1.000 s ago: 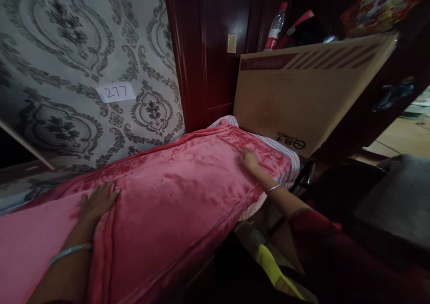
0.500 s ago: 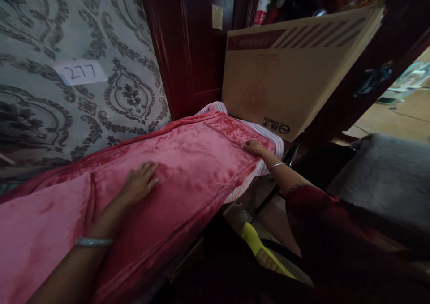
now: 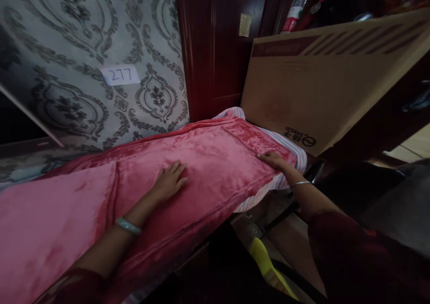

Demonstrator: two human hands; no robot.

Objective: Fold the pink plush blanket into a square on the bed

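Note:
A plush pink blanket (image 3: pixel 215 160) lies folded along a long surface, over a striped cloth (image 3: pixel 257 199) that shows at its far end and near edge. Flat on the middle of the blanket rests my left hand (image 3: pixel 170 181), palm down, fingers stretched out and holding nothing. My right hand (image 3: pixel 273 159) is at the far right part, its fingers closed on the edge of a folded layer of the blanket. On the left, another folded layer ends in a thick edge beside my left forearm. My right fingertips are partly hidden.
A large cardboard box (image 3: pixel 295 89) stands beyond the far end, with a plastic bottle (image 3: pixel 297 8) behind its top. Patterned wallpaper (image 3: pixel 157 93) bearing a paper marked 277 (image 3: pixel 121 74) borders the far side. Below right is a yellow object (image 3: pixel 264 259) near dark legs.
My view has turned left, so the scene sits further right in the picture. Both hands stay at about the same places on the blanket.

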